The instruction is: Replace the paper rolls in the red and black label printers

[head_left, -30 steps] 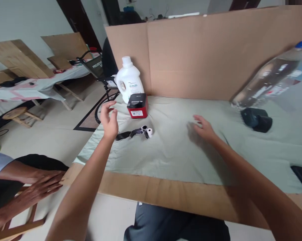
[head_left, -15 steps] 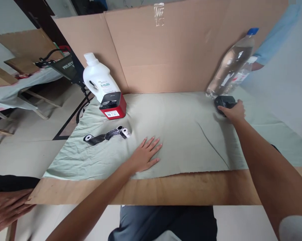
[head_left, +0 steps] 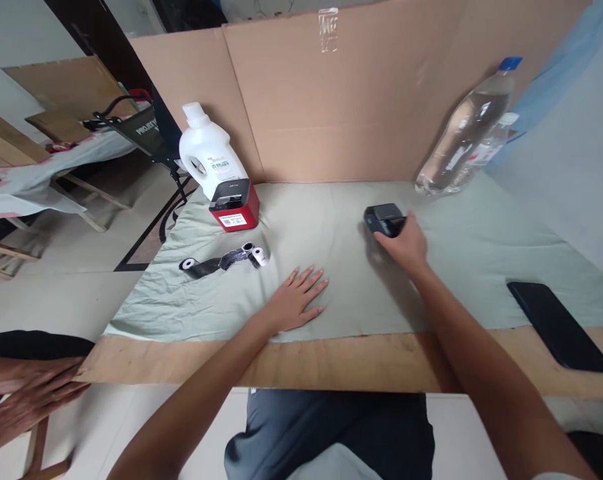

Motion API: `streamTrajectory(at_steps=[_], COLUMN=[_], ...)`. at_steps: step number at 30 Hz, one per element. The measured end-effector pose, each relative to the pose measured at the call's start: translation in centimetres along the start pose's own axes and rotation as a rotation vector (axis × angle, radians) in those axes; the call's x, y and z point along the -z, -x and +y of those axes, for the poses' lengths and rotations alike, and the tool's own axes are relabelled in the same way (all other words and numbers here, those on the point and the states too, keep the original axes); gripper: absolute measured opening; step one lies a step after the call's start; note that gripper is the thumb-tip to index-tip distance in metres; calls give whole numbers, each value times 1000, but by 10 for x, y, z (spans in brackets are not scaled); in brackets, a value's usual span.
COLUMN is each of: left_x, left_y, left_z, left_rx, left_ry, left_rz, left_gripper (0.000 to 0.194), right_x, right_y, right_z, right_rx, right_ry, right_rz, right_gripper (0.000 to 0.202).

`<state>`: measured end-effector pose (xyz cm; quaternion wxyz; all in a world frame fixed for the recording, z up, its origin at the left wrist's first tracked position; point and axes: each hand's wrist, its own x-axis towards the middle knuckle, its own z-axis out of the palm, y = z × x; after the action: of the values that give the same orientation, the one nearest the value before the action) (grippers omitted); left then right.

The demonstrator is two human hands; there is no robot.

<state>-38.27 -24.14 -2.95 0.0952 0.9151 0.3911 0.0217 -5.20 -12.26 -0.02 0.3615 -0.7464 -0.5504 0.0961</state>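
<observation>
Pale green cloth (head_left: 326,213) covers most of a wooden tabletop (head_left: 331,363), whose bare front edge shows nearest the wearer; an upright cardboard panel (head_left: 341,100) bounds the far side, with a strip of clear tape (head_left: 328,30) near its top. The right hand (head_left: 406,247) grasps a compact black device (head_left: 384,219) over the right-centre of the cloth, thumb against its near side and the other fingers partly hidden around its right end; whether the device touches the cloth cannot be told. The left hand (head_left: 297,300) lies palm down on the cloth near its front margin, fingers extended and slightly apart, holding no object. Left of centre, a red box with a black top (head_left: 235,205) stands directly in front of a white handled jug (head_left: 214,157). Nearer the wearer lie a black roll (head_left: 189,265) and a white-ended roll (head_left: 259,256), with crumpled dark material (head_left: 226,260) between them. At far right, a large clear bottle with a blue cap (head_left: 466,130) leans toward the panel, beside a smaller bottle (head_left: 489,147). A black phone-like slab (head_left: 559,327) lies at right, across the cloth's edge and the bare wood. At lower left, another person's hands (head_left: 41,393) rest one over the other beside the table corner.
</observation>
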Motion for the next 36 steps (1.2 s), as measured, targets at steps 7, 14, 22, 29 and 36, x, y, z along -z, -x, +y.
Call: streamTrajectory(at_steps=[7, 14, 22, 29, 36], left_x=[2, -1, 2, 2, -1], left_y=[3, 4, 5, 4, 2], left_z=[2, 1, 3, 2, 0], left_rx=[15, 8, 19, 23, 4], left_ry=[40, 84, 63, 47, 30], left_rz=[25, 45, 28, 11, 0], left_gripper=[67, 67, 68, 68, 68], right_x=[-52, -63, -65, -63, -55], right_y=[77, 97, 108, 107, 113], right_z=[-70, -77, -88, -87, -82], right_rx=[-27, -11, -41, -25, -15], right_ry=[-59, -27, 52, 66, 150], right_rz=[-60, 14, 63, 58, 9], right_gripper=[108, 106, 102, 106, 104])
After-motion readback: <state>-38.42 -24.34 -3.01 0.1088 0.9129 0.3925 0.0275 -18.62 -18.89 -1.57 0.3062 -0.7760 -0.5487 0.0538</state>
